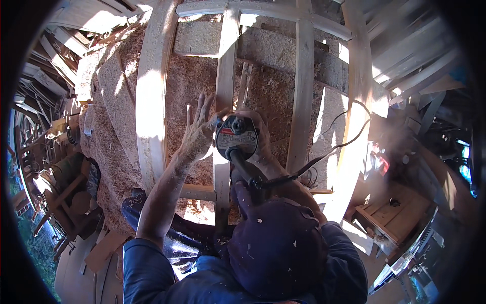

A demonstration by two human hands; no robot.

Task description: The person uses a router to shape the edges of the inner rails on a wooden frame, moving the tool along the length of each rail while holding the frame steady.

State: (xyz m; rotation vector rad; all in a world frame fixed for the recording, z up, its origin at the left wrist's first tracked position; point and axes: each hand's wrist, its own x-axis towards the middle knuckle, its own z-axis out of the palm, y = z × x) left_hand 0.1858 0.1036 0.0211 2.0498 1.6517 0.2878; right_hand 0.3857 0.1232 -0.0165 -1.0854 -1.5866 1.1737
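Observation:
A round, dark power tool that looks like a router [237, 138] stands on the narrow middle bar [227, 61] of a pale wooden frame. Its thick black cord [324, 155] leaves the near side and loops away to the right. My right hand [262, 133] is wrapped around the right side of the tool, its fingers partly hidden behind the body. On the other side, my left hand [200, 124] has its fingers stretched out and spread, pointing away from me. Its thumb side is close to the tool's left knob; whether they touch I cannot tell. Wood dust covers the left hand and forearm.
Long side rails [152, 96] and a second inner bar [304, 76] flank the tool. Wood shavings [190, 91] lie below the frame around several boards. Scrap wood [55, 66] is piled at the left. A small wooden box-like piece [395, 210] stands at the right.

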